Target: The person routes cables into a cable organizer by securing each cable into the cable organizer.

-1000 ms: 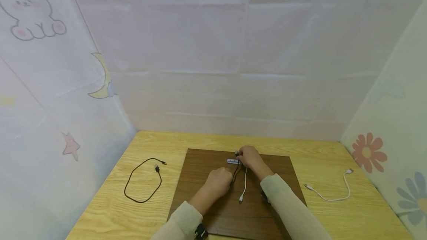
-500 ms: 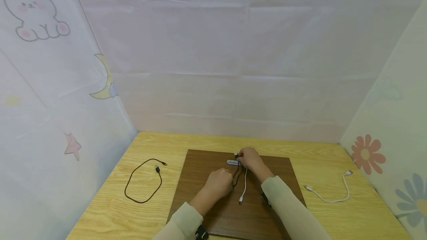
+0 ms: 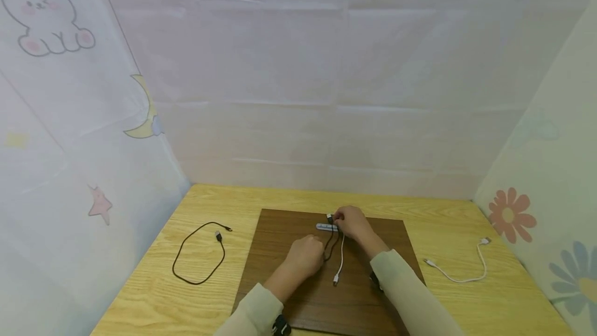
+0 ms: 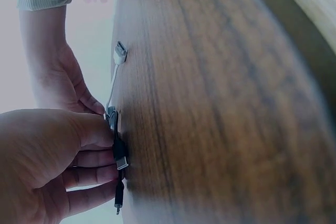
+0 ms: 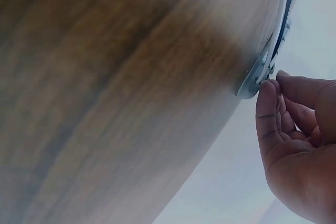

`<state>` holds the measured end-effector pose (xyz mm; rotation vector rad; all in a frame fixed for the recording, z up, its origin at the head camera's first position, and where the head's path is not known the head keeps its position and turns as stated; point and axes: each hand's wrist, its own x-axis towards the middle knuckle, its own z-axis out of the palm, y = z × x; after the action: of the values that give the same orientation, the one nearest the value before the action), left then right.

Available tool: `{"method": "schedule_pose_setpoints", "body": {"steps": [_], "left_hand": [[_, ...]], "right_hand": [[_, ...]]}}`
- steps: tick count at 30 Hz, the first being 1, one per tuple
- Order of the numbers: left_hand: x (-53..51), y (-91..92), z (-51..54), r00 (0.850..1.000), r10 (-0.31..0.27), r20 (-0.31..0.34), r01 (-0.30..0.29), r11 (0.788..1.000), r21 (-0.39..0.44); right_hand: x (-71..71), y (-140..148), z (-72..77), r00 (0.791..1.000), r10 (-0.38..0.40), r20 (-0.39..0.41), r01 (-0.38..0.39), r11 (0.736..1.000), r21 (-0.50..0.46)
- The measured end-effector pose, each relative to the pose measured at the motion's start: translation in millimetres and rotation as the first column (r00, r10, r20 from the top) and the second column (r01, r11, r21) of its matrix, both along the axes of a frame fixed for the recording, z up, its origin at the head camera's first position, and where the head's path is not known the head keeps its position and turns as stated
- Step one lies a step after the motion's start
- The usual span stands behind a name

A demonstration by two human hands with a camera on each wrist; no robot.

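Note:
My left hand (image 3: 305,256) pinches a black cable (image 3: 328,258) low over the dark brown board; two black plugs (image 4: 121,156) show at its fingers in the left wrist view. Whether they belong to one cable cannot be told. Black strands run up to a small grey-blue cable clip (image 3: 324,227), with a black USB plug (image 3: 329,218) just beyond it. My right hand (image 3: 353,222) is at the clip's right end, thumb and finger pinching the white cable (image 3: 342,255) there; its far end is hidden by the fingers. The white cable's other plug (image 4: 120,53) lies toward me on the board.
The brown board (image 3: 280,274) lies on a light wood table (image 3: 224,201). Another black cable (image 3: 174,258) rests in a loop at the left. A second white cable (image 3: 466,280) lies at the right. Printed sheets stand around the back and sides.
My right fingertips have shifted slightly right, off the black USB plug, which now shows beside them. The left hand stays nearly still on the black cable.

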<state>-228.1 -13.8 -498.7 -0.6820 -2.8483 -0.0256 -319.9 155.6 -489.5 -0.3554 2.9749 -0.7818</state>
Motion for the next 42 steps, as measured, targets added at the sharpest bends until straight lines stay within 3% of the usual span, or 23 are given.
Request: {"method": "schedule_pose_setpoints", "body": {"steps": [10, 24, 28, 36, 42], "left_hand": [[2.2, -2.6, 2.9, 1.000, 0.000, -0.002, 0.000, 0.999, 0.041], [-3.4, -16.5, 1.5, 0.989, -0.026, 0.143, 0.014, 0.996, 0.084], [-3.4, -29.4, 1.0, 0.977, -0.025, 0.211, 0.001, 0.993, 0.116], [-4.0, -61.0, -3.5, 0.956, -0.054, 0.290, -0.003, 0.981, 0.195], [0.7, -78.1, 5.5, 0.914, -0.057, 0.402, -0.022, 0.981, 0.190]], "right_hand": [[3.3, 11.9, 0.7, 1.000, -0.001, -0.018, 0.002, 1.000, 0.004], [13.6, 30.6, 5.4, 0.999, -0.034, 0.017, 0.034, 0.999, -0.008], [15.0, 41.9, 5.3, 0.999, -0.035, 0.017, 0.035, 0.999, -0.016], [19.3, 63.5, 6.5, 0.998, -0.054, 0.013, 0.054, 0.998, -0.010], [22.3, 81.4, 5.4, 0.998, -0.065, 0.002, 0.065, 0.998, 0.001]]}}
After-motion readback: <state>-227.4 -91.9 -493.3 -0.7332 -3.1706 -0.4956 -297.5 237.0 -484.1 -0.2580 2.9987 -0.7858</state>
